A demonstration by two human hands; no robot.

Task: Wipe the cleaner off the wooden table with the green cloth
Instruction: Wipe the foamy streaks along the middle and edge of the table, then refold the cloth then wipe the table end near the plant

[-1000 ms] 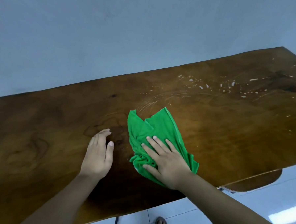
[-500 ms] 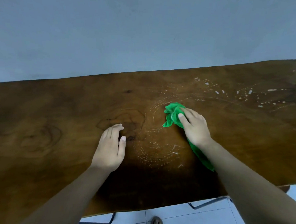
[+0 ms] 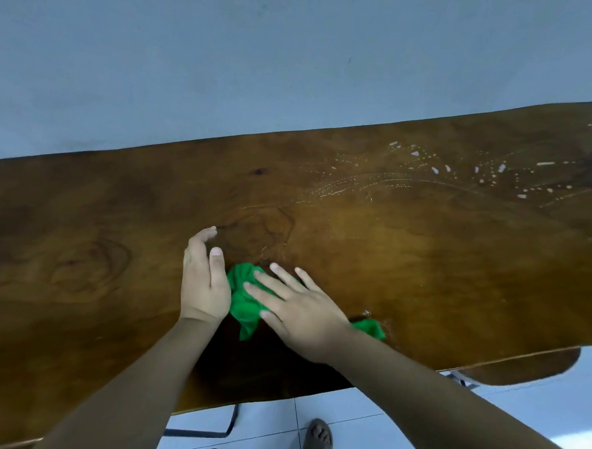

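You were in the wiping step. Your right hand (image 3: 297,306) lay flat with its fingers spread and straight, curled round nothing, pressing the bunched green cloth (image 3: 246,300) onto the wooden table (image 3: 80,247) near the middle of its front edge. Your left hand (image 3: 204,284) rested open on the wood just beside the cloth, holding nothing. White specks and streaks of cleaner (image 3: 462,171) lay well apart from the cloth, toward the far right corner. The next move, I judge, called for sweeping the cloth out there under firm pressure.
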